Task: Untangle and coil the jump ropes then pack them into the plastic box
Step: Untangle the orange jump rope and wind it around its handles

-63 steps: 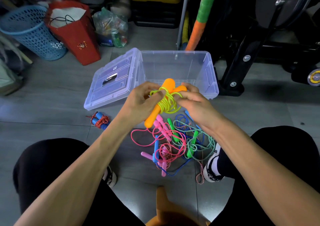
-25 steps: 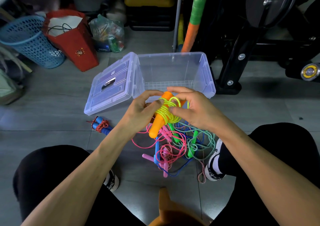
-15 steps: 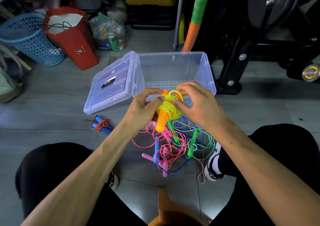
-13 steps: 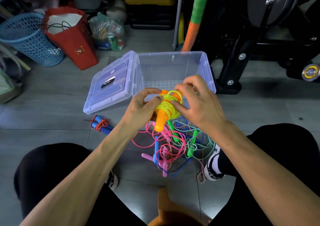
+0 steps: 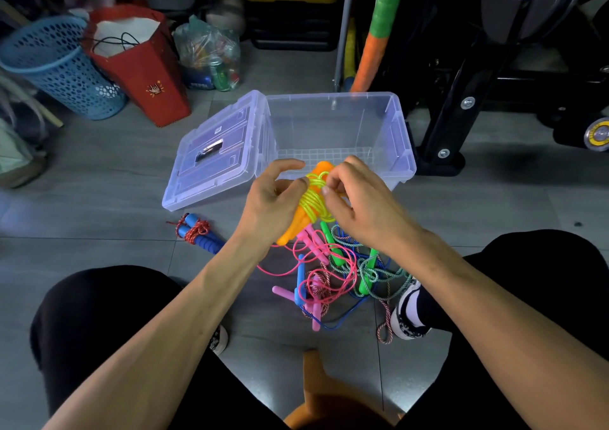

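— What's new?
— Both hands, left (image 5: 270, 204) and right (image 5: 359, 204), have pulled the yellow-corded, orange-handled jump rope (image 5: 311, 199) tighter; fingers pinch its end.
— Where?
— Just near the clear plastic box (image 5: 400, 133); packing's next, I'd say.

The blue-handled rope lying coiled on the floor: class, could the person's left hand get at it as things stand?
Probably not yet: the left hand holds the orange-handled rope. Once freed, the way to the blue-handled rope looks clear, with bare floor around it.
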Available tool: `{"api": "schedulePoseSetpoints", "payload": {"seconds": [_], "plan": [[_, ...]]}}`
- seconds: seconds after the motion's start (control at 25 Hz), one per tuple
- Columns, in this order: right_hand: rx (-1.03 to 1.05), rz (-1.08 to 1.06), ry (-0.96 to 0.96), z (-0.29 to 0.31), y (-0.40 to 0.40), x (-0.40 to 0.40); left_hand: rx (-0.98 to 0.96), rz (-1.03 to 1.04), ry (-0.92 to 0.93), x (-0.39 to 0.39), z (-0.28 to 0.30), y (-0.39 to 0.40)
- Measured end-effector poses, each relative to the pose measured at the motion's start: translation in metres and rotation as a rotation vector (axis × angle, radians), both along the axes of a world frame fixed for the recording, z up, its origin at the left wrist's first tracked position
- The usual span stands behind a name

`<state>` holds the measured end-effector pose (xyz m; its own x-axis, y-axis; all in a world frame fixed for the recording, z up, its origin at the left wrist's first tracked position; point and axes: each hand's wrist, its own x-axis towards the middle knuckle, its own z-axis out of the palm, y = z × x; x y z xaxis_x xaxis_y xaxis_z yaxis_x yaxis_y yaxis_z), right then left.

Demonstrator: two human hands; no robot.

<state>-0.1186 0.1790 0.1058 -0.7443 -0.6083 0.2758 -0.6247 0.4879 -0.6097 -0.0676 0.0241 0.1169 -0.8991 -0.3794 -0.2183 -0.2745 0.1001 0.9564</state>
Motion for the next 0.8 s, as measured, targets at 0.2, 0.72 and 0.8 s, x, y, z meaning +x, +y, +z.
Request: {"api": "schedulePoseSetpoints", "payload": {"seconds": [0.2,0.72,0.8], "plan": [[-0.105,-0.059,-0.153,-0.005,-0.006,-0.002,0.271,-0.091,-0.206,0.004,0.001,0.009],[0.063,0.208,-0.193,0.011,-0.009,0.010,0.508,0.083,-0.271,-0.006,-0.011,-0.017],[-0.015,0.181,-0.240,0.015,-0.009,0.014,0.541,0.105,-0.258,-0.011,-0.012,-0.023]]}}
